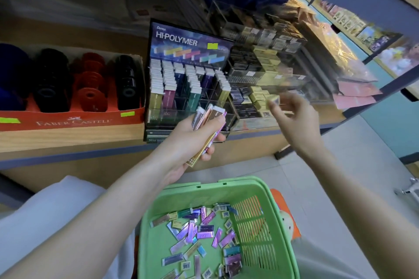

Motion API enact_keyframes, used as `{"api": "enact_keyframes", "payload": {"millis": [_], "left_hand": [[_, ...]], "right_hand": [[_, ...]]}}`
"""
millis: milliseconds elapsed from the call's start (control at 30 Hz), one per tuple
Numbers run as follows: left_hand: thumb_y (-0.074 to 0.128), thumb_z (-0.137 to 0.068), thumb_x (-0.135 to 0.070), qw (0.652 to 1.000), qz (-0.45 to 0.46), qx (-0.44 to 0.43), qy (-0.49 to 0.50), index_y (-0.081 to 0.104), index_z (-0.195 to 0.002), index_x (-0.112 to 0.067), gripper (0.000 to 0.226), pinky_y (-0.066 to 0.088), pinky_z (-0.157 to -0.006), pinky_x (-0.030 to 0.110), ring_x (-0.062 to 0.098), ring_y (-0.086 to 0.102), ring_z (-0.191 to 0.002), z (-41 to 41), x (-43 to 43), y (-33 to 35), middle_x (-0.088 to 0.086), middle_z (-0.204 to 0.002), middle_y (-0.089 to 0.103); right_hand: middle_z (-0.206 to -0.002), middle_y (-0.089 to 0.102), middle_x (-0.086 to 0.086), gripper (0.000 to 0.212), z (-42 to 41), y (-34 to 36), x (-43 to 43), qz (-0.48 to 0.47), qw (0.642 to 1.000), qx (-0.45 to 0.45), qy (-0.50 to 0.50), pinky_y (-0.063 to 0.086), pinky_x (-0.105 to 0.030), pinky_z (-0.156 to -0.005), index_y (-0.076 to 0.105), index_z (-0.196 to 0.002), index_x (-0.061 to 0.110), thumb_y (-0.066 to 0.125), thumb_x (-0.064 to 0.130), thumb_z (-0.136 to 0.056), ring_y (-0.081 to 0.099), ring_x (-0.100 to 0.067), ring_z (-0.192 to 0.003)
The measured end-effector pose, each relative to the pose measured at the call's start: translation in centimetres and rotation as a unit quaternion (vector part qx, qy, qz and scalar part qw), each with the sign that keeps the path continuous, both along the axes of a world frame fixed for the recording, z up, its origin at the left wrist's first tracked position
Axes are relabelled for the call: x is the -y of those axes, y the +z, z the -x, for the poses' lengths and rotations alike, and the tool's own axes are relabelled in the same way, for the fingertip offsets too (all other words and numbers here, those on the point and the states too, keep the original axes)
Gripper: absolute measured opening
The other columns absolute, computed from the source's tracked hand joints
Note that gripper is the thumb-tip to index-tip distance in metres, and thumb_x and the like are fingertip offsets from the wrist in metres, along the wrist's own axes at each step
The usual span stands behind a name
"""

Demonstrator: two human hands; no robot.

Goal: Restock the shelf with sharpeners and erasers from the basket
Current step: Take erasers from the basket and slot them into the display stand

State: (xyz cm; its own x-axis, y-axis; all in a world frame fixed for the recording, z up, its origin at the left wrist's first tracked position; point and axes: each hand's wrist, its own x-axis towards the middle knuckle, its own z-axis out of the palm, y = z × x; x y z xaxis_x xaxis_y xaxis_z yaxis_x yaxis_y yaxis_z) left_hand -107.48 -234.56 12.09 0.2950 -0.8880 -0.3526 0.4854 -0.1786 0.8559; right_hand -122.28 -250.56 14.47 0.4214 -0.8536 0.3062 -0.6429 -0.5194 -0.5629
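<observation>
Much of the shelf at the right is motion-blurred and the near basket of loose erasers is cut off, while the left hand grips several slim erasers and the right hand pinches one small eraser, blurry, over the shelf.

Slim erasers in the left hand, one small eraser in the right hand, green basket below.

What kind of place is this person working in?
Probably a stationery shop: a Hi-Polymer eraser display and a Faber-Castell sharpener tray stand on a wooden shelf, and a green basket holds loose erasers.
</observation>
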Motion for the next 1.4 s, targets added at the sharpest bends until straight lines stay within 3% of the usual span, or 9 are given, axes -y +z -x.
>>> {"api": "enact_keyframes", "payload": {"millis": [133, 267, 367, 533, 700, 900, 1100, 1233, 1400], "left_hand": [[0.06, -0.091, -0.032, 1.0, -0.004, 0.019, -0.023, 0.059, -0.103, -0.016, 0.02, 0.035, -0.042, 0.017, 0.008, 0.044, -0.049, 0.8, 1.1, -0.2, 0.005, -0.08, 0.063], [0.059, -0.091, -0.034, 0.998, -0.001, 0.043, -0.044, 0.059, -0.105, -0.016, 0.023, 0.036, -0.041, 0.016, 0.007, 0.044, -0.049, 1.2, 1.8, -0.5, 0.004, -0.081, 0.064], [0.059, -0.091, -0.035, 0.997, 0.0, 0.053, -0.054, 0.059, -0.106, -0.015, 0.024, 0.035, -0.041, 0.017, 0.008, 0.044, -0.049, 1.3, 2.2, -0.8, 0.003, -0.079, 0.064], [0.06, -0.091, -0.033, 0.997, -0.007, 0.052, -0.054, 0.06, -0.102, -0.017, 0.02, 0.035, -0.041, 0.016, 0.008, 0.043, -0.049, 1.2, 2.7, -1.2, 0.003, -0.078, 0.064], [0.061, -0.09, -0.034, 0.997, -0.011, 0.053, -0.06, 0.061, -0.102, -0.02, 0.019, 0.036, -0.042, 0.017, 0.007, 0.044, -0.05, 1.4, 3.0, -1.4, 0.003, -0.08, 0.064], [0.061, -0.09, -0.034, 0.996, -0.018, 0.055, -0.063, 0.06, -0.103, -0.02, 0.019, 0.036, -0.042, 0.017, 0.007, 0.045, -0.049, 1.8, 3.3, -1.5, 0.004, -0.082, 0.064], [0.06, -0.09, -0.032, 0.996, -0.022, 0.059, -0.059, 0.06, -0.104, -0.02, 0.018, 0.036, -0.041, 0.017, 0.007, 0.044, -0.049, 1.9, 3.3, -1.6, 0.004, -0.081, 0.065], [0.061, -0.09, -0.032, 0.996, -0.023, 0.062, -0.059, 0.06, -0.104, -0.02, 0.019, 0.036, -0.041, 0.017, 0.007, 0.045, -0.049, 1.9, 3.4, -1.7, 0.004, -0.081, 0.065], [0.061, -0.09, -0.033, 0.996, -0.026, 0.066, -0.061, 0.061, -0.103, -0.021, 0.017, 0.035, -0.042, 0.018, 0.007, 0.044, -0.049, 2.0, 3.4, -1.8, 0.004, -0.081, 0.065]], "right_hand": [[-0.099, 0.064, -0.009, 0.039, 0.8, -1.6, 5.4, 0.01, 0.995, -0.075, -0.066, 0.042, -0.025, -0.078, 0.057, -0.118, 0.002, 0.063, 0.027, -0.089, 0.059, -0.02, -0.091], [-0.098, 0.066, -0.016, 0.037, 0.3, -2.6, 8.3, -0.001, 0.986, -0.149, -0.069, 0.047, -0.039, -0.084, 0.057, -0.118, 0.0, 0.065, 0.02, -0.088, 0.06, -0.031, -0.094], [-0.1, 0.067, -0.016, 0.031, 0.0, -2.7, 9.9, -0.042, 0.978, -0.193, -0.065, 0.043, -0.03, -0.075, 0.059, -0.113, 0.002, 0.066, 0.019, -0.087, 0.06, -0.03, -0.096], [-0.101, 0.062, -0.009, 0.042, 0.8, -1.0, 10.8, -0.081, 0.967, -0.242, 0.003, 0.04, -0.025, -0.078, 0.058, -0.121, 0.004, 0.071, 0.007, -0.081, 0.053, -0.018, -0.088], [-0.095, 0.063, -0.004, 0.032, 1.4, -1.9, 11.5, -0.057, 0.968, -0.243, 0.027, 0.045, -0.027, -0.081, 0.065, -0.112, 0.01, 0.071, 0.008, -0.081, 0.055, -0.015, -0.085], [-0.094, 0.062, -0.003, 0.027, 1.2, -2.7, 11.7, -0.055, 0.98, -0.19, 0.017, 0.042, -0.013, -0.069, 0.065, -0.105, 0.004, 0.072, 0.007, -0.08, 0.058, -0.014, -0.085], [-0.108, 0.064, -0.01, 0.023, 1.6, -2.8, 11.8, -0.042, 0.974, -0.217, 0.04, 0.038, -0.02, -0.078, 0.062, -0.113, 0.003, 0.06, 0.01, -0.091, 0.058, -0.02, -0.097], [-0.104, 0.059, -0.001, 0.032, 1.8, -2.1, 11.7, -0.091, 0.968, -0.228, 0.06, 0.038, -0.02, -0.08, 0.06, -0.114, 0.006, 0.069, 0.016, -0.085, 0.053, -0.013, -0.095], [-0.101, 0.06, -0.005, 0.038, 1.7, -2.4, 12.3, -0.133, 0.977, -0.161, 0.032, 0.048, -0.029, -0.085, 0.058, -0.111, 0.004, 0.076, 0.012, -0.078, 0.058, -0.02, -0.096]]}}
